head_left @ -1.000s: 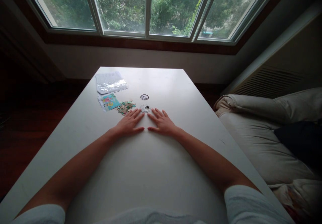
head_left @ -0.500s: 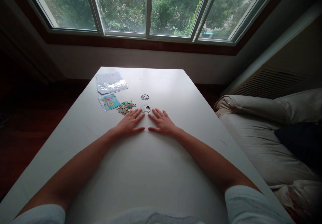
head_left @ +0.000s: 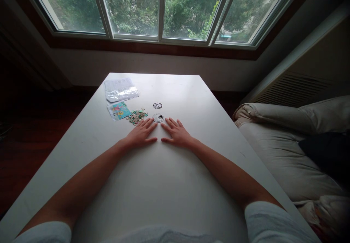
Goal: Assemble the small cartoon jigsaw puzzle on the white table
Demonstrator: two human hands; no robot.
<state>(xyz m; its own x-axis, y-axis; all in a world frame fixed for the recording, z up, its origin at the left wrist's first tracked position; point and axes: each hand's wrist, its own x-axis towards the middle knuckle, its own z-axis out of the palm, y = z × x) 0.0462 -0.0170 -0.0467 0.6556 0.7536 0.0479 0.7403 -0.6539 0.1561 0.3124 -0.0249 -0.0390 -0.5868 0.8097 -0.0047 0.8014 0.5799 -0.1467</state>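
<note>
My left hand [head_left: 141, 133] and my right hand [head_left: 176, 133] lie flat, palms down, side by side on the white table [head_left: 169, 184]. Fingers on both are stretched out and neither holds anything. A small heap of loose puzzle pieces [head_left: 136, 116] sits just beyond my left fingertips. Left of the heap lies a colourful picture card [head_left: 118, 110]. A round lid [head_left: 158, 117] rests near both hands' fingertips, and a second round piece [head_left: 157, 105] lies a little farther back.
A clear plastic bag over paper [head_left: 120, 89] lies at the table's far left. A cushioned sofa [head_left: 287, 152] runs along the table's right side. Wide windows [head_left: 161, 10] face trees behind the table; dark floor [head_left: 30, 141] lies to the left.
</note>
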